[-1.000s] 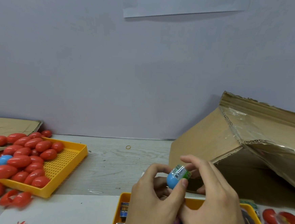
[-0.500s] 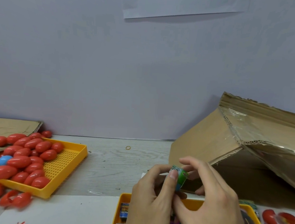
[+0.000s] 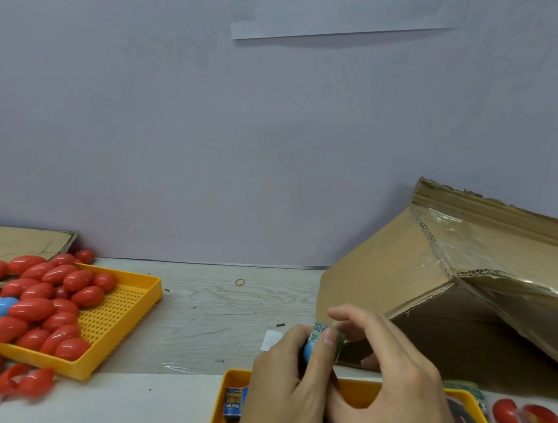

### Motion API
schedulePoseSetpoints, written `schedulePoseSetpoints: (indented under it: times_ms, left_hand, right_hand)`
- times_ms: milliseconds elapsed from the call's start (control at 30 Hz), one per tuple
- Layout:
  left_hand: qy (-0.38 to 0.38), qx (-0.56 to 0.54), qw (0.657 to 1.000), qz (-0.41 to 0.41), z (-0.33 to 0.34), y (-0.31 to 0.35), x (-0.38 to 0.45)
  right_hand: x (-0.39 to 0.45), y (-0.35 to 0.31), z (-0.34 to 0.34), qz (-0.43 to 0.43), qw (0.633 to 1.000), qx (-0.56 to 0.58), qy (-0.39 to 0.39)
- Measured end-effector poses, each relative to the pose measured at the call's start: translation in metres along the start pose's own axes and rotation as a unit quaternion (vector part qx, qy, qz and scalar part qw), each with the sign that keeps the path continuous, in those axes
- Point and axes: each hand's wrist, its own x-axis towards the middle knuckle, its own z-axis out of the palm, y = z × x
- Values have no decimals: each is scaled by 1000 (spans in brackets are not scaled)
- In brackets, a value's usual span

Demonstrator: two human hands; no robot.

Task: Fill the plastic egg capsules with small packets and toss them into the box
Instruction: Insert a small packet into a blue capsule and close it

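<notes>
Filling step: left hand (image 3: 285, 383) grips blue egg capsule (image 3: 308, 351); right hand (image 3: 391, 380) pinches green packet (image 3: 328, 335), pushing it in, above the packet tray (image 3: 360, 389). Looks only partly seated. Next: seat it fully, close the capsule, toss into cardboard box (image 3: 416, 275) just right.

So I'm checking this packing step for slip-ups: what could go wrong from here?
The green packet sticks out of the blue capsule half that the left hand and right hand pinch; it may keep the egg from closing. The cardboard box opens sideways under a sagging flap, so a toss could bounce off.
</notes>
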Motion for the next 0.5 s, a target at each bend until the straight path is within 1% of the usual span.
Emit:
schedulePoseSetpoints:
  times_ms: [167,267,367,500]
  left_hand:
    - [-5,31,1000,-3,0,2,0]
    - [12,8,1000,14,0,3,-1]
    - [34,-32,999,17,1,2,-1]
    - [13,-43,999,-17,1,-2,0]
  right_hand:
    - [0,-1,3,-8,999,-9,35]
    - [0,-2,3,-10,999,-4,50]
    - [1,-2,2,-12,999,15,49]
    - [0,1,2,0,998,38,51]
